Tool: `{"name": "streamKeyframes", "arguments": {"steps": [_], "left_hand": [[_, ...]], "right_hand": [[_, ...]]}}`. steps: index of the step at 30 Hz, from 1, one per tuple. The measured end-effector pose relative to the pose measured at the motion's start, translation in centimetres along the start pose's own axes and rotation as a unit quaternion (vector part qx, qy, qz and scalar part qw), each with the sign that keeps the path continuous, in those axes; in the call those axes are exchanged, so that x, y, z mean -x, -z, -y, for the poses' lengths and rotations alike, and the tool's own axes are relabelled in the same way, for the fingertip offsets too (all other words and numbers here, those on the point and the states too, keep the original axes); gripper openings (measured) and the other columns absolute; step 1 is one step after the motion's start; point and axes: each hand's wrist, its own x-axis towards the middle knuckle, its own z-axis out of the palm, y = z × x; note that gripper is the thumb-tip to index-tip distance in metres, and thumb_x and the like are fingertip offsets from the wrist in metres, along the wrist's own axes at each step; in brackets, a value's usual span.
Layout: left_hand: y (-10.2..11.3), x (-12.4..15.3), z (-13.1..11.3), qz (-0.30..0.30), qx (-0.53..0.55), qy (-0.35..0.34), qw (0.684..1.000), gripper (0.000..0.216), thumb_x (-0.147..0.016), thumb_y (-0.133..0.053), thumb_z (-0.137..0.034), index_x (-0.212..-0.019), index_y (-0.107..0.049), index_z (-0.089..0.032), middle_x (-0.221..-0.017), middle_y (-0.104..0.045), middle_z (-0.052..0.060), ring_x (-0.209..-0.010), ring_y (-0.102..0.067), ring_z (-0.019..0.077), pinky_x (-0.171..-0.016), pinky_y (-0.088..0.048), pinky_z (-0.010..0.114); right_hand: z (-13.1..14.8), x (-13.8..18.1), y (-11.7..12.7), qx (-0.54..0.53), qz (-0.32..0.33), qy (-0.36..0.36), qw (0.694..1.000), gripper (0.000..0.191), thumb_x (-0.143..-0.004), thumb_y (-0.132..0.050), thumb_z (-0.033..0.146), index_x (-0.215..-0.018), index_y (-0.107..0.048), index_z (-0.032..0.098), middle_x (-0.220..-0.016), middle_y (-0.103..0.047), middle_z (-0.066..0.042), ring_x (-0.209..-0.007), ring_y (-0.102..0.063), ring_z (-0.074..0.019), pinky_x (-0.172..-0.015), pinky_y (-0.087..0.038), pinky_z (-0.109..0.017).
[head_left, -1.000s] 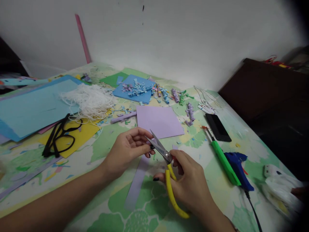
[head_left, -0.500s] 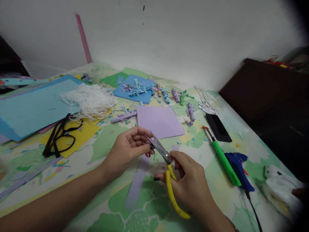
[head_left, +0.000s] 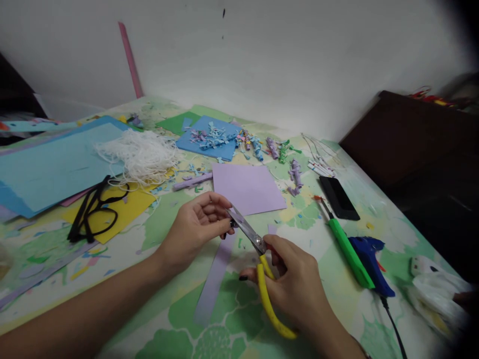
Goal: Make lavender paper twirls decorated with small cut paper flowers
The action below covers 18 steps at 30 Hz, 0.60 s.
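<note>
My right hand grips the yellow handles of a pair of scissors, with the blades pointing up and left. The blades look nearly together, and their tips reach the fingers of my left hand. That hand is closed in a pinch at the end of a long lilac paper strip, which runs down toward the near side. The pinched end is mostly hidden by fingers and blades. Just beyond both hands lies a square lilac paper sheet.
Black-framed glasses, white string and blue paper sheets lie left. Curled paper rolls are scattered behind. A phone, a green-handled tool and a blue glue gun lie right.
The scissor blades have closed from slightly parted. My left hand has shifted slightly left and up, while my right hand stays almost in place.
</note>
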Motion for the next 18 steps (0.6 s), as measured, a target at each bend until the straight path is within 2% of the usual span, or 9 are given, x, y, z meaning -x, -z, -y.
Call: {"name": "streamKeyframes", "arguments": {"steps": [8,15,18], "left_hand": [[0.15,-0.19,0.28,-0.013,0.015,-0.004,1.0,0.029,-0.066,-0.075,-0.011,-0.089,-0.058,-0.014,-0.071,-0.065,-0.002,-0.061,-0.062,0.0077,-0.056,-0.051,0.016],[0.34,-0.18,0.53,0.02,0.021,0.023,0.999,0.04,-0.064,-0.076,-0.011,-0.097,-0.054,-0.015,-0.073,-0.064,-0.004,-0.063,-0.06,0.008,-0.058,-0.049,0.017],[0.43,-0.23,0.55,0.015,0.007,0.015,1.0,0.04,-0.065,-0.076,-0.012,-0.099,-0.055,-0.015,-0.073,-0.064,-0.004,-0.067,-0.06,0.0078,-0.062,-0.047,0.017]], "right_hand": [[0.16,0.11,0.03,-0.003,0.001,0.001,1.0,0.022,-0.075,-0.066,0.034,-0.091,-0.064,0.019,-0.064,-0.053,0.001,-0.054,-0.047,-0.0138,-0.052,-0.035,-0.024],[0.22,0.11,0.07,-0.004,0.003,-0.006,1.0,0.022,-0.074,-0.068,0.034,-0.09,-0.064,0.019,-0.063,-0.051,0.002,-0.052,-0.045,-0.0128,-0.051,-0.033,-0.024],[0.3,0.04,0.09,-0.007,0.004,-0.003,1.0,0.021,-0.074,-0.067,0.033,-0.089,-0.064,0.019,-0.062,-0.051,0.002,-0.052,-0.044,-0.0127,-0.051,-0.033,-0.024]]}}
